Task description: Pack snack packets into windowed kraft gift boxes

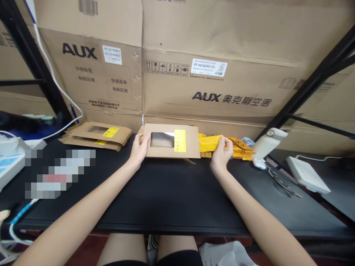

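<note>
My left hand point(139, 150) is closed on the left end of a flat brown cardboard box point(166, 152), which has a clear window and a yellow label point(180, 140). The box is held up above the black table. At its right end, a yellow packet point(210, 143) sticks out sideways; whether it reaches inside or only lies behind the box I cannot tell. My right hand point(222, 152) pinches the packet's right end between thumb and fingers. More orange-yellow packets point(242, 149) lie just behind and to the right of that hand.
Two similar flat boxes point(97, 133) are stacked at the back left. A white bottle point(269, 142), eyeglasses point(281, 181) and a white power strip point(307, 173) are on the right. Large cardboard panels point(235, 85) stand along the back. A white cable point(46, 59) hangs at the left.
</note>
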Motion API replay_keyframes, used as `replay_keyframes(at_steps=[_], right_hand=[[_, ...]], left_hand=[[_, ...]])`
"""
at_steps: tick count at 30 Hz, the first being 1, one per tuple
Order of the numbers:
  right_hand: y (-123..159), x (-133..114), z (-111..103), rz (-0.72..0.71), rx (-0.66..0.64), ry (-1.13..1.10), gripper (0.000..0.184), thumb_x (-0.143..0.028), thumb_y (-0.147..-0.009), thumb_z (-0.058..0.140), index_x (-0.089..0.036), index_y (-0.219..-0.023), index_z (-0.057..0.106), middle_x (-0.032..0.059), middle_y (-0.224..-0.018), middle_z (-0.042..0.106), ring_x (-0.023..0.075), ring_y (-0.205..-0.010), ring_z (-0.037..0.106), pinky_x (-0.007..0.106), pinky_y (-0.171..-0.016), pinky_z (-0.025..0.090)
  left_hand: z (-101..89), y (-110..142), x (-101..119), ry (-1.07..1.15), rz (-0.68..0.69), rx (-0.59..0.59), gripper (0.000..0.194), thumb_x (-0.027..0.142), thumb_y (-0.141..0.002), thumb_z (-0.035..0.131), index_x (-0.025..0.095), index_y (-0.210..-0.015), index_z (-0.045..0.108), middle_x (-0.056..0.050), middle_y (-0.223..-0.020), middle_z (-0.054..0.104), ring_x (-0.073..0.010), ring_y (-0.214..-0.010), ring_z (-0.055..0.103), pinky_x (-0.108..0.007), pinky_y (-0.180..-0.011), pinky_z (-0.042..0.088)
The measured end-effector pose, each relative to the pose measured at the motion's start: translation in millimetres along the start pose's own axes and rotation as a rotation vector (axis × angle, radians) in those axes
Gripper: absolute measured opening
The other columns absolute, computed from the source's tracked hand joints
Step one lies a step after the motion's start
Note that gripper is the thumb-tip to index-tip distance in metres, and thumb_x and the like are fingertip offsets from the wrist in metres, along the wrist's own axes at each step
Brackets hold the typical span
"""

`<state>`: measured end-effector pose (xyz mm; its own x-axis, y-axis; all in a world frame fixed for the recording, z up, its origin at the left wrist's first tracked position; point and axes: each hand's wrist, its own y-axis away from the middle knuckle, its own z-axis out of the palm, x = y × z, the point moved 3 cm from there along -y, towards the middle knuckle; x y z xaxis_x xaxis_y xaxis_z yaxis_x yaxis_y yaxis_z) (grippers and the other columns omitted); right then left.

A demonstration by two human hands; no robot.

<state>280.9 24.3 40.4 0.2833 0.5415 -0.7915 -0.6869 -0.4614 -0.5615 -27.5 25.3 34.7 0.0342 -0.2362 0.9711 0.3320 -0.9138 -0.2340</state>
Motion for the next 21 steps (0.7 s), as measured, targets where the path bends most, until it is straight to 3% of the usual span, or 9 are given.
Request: replay_keyframes(at_steps=[6,11,16,21], right_hand=[[-4,12,3,0.479,0.012,-0.234,0.032,-0.050,-0.077,0.057,-0.018,-0.079,0.052,-0.0028,-0.072,0.059,0.0106,-0.062,0.058,0.022,-0.051,0.049],[4,12,16,0.784,-0.219,-0.474,0.018,-0.037,-0.081,0.059,-0.019,-0.086,0.060,0.0001,-0.085,0.070,0.0117,-0.074,0.066,0.021,-0.058,0.054],[15,6,25,0.831,-0.522,-0.516,0.021,-0.031,-0.077,0.065,-0.019,-0.094,0.064,0.0014,-0.091,0.072,0.0140,-0.081,0.067,0.024,-0.069,0.056],[20,5,25,0.759,-0.674,-0.476,0.028,-0.018,-0.063,0.073,-0.020,-0.089,0.065,-0.0012,-0.088,0.072,0.0123,-0.076,0.067,0.020,-0.063,0.055]], left_hand=[[-0.4,-1,-4,-0.100,0.003,0.000,0.046,0.057,-0.078,0.054,0.018,-0.102,0.056,-0.007,-0.093,0.066,-0.0230,-0.093,0.062,-0.034,-0.085,0.044],[-0.1,1,-2,-0.130,-0.009,-0.017,0.044,0.055,-0.080,0.053,0.018,-0.103,0.056,-0.008,-0.096,0.066,-0.0231,-0.097,0.060,-0.033,-0.088,0.042],[-1.2,-2,-5,-0.139,-0.040,-0.001,0.047,0.059,-0.079,0.050,0.018,-0.101,0.057,-0.009,-0.104,0.065,-0.0245,-0.100,0.059,-0.034,-0.089,0.042],[-0.5,-1,-4,-0.108,-0.060,-0.019,0.048,0.059,-0.079,0.051,0.017,-0.100,0.058,-0.010,-0.105,0.064,-0.0253,-0.103,0.058,-0.035,-0.089,0.042]])
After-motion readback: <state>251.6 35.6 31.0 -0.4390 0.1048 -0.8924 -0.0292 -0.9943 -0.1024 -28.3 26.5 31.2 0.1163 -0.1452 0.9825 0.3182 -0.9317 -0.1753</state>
